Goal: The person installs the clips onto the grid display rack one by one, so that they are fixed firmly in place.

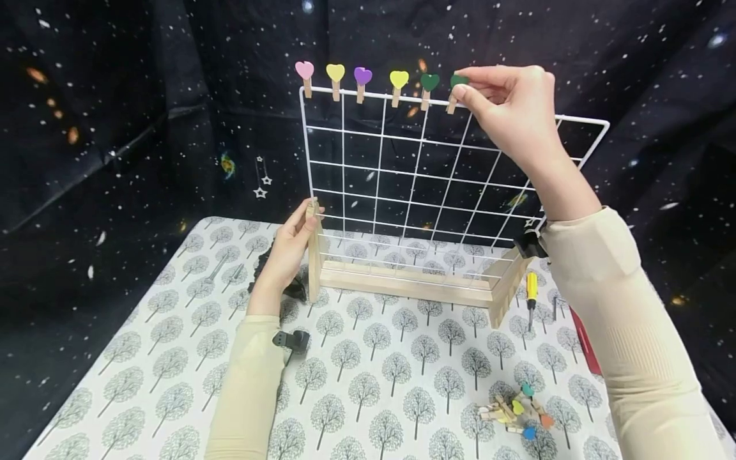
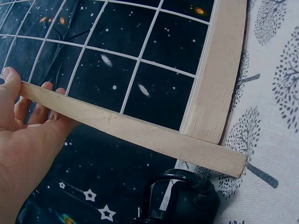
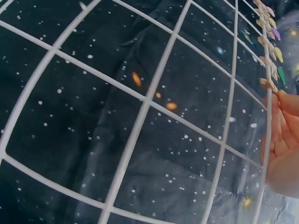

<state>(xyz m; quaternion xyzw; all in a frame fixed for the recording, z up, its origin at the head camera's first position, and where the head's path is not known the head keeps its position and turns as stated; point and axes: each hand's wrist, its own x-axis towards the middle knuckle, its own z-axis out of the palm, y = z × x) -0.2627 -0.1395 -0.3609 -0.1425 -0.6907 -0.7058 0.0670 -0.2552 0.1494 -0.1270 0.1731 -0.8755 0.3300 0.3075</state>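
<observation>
A white wire grid [image 1: 397, 153] stands upright in a wooden stand [image 1: 402, 289]. My left hand [image 1: 289, 250] grips the top of the stand's left post [image 1: 314, 255], thumb on one side and fingers on the other. At the grid's top wire my right hand [image 1: 520, 118] pinches a green heart clothespin [image 1: 452, 106] between thumb and fingers; its wooden end straddles the wire. To its left, another green heart clothespin [image 1: 429, 83], a yellow one [image 1: 398, 80], a purple one [image 1: 362, 76], a second yellow one [image 1: 335, 73] and a pink one [image 1: 305, 70] sit along that wire.
A loose pile of heart clothespins [image 1: 517, 412] lies at the table's front right. Near the stand's right foot are a yellow screwdriver [image 1: 531, 297] and a red object [image 1: 586, 342], partly behind my sleeve. Black items [image 1: 296, 287] lie behind my left wrist.
</observation>
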